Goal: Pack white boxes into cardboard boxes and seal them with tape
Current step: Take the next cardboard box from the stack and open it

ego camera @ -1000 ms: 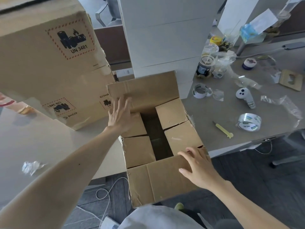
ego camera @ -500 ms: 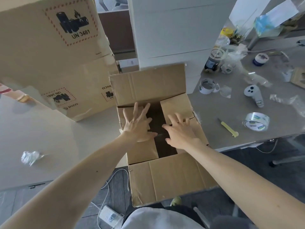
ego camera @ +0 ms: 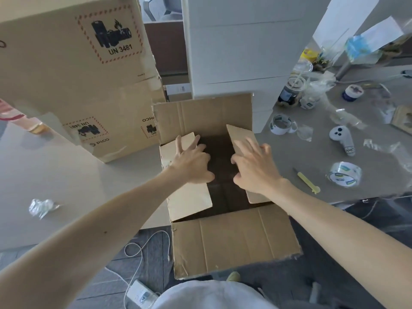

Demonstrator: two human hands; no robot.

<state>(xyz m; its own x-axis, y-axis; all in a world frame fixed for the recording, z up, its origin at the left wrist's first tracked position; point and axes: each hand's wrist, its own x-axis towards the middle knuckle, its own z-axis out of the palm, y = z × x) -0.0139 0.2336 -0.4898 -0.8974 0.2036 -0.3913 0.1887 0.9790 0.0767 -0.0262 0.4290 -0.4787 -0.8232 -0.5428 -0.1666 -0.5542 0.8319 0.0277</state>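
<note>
So the desk is pretty cluttered. Off to the left there's a stack of big shipping cartons (ego camera: 66, 63) with UN 3481 labels, sitting just beside the open cardboard box (ego camera: 234, 239). Right behind it is a tall stack of white boxes (ego camera: 234, 52), none packed yet as far as I can see. On the grey table (ego camera: 289, 186) to the right: a clear tape roll (ego camera: 344, 177), a yellow cutter (ego camera: 308, 182) near it, a white controller (ego camera: 343, 139), an empty tape core (ego camera: 282, 124), a jar (ego camera: 291, 91) and loose bits of plastic wrap. A crumpled wad of plastic (ego camera: 42, 207) lies on the pale table on the left, and a charger (ego camera: 140, 294) with its cable is down on the floor.

The box itself has its far flap standing up and its near flap hanging towards the person. The inside is dark, so I can't tell what's in there. The left hand (ego camera: 191, 161) lies flat with fingers spread on the left inner flap (ego camera: 189, 199), and the right hand (ego camera: 256, 166) presses with straight fingers on the right inner flap (ego camera: 240, 136), which is tilted up. Neither hand grips anything.
</note>
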